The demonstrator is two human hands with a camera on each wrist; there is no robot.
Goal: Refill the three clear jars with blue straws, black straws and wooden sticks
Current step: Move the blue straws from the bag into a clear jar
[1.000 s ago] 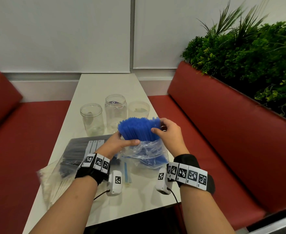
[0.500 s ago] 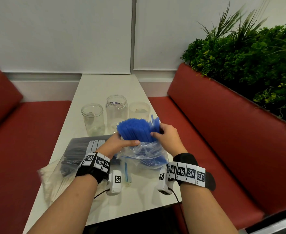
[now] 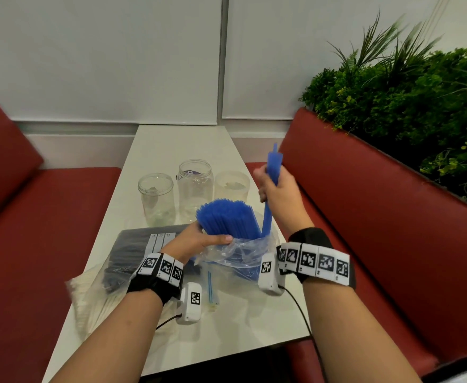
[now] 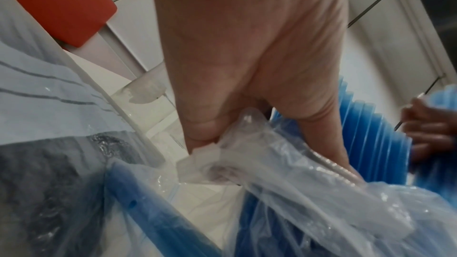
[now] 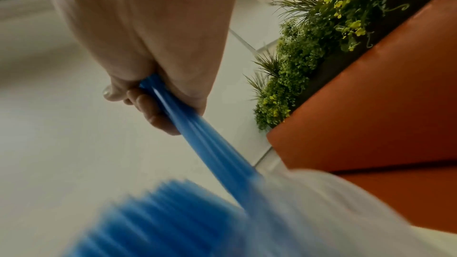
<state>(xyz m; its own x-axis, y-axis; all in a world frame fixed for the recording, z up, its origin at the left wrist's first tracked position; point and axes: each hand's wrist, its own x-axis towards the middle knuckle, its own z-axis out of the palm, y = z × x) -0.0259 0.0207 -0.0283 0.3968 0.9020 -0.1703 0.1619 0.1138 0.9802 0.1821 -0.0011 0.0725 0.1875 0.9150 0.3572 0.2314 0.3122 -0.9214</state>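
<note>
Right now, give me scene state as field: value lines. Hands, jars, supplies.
left hand: grips the crumpled clear plastic bag of blue straws
right hand: grip round a small bunch of blue straws, partly out of the bag
three clear jars: upright on the white table, no straws in them
bag of black straws: flat on table
bag of wooden sticks: at the table's left edge

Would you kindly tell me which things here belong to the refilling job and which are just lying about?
Part of the job:
three clear jars
bag of blue straws
handful of blue straws in the right hand
bag of black straws
bag of wooden sticks

Lying about:
plants
red benches
</note>
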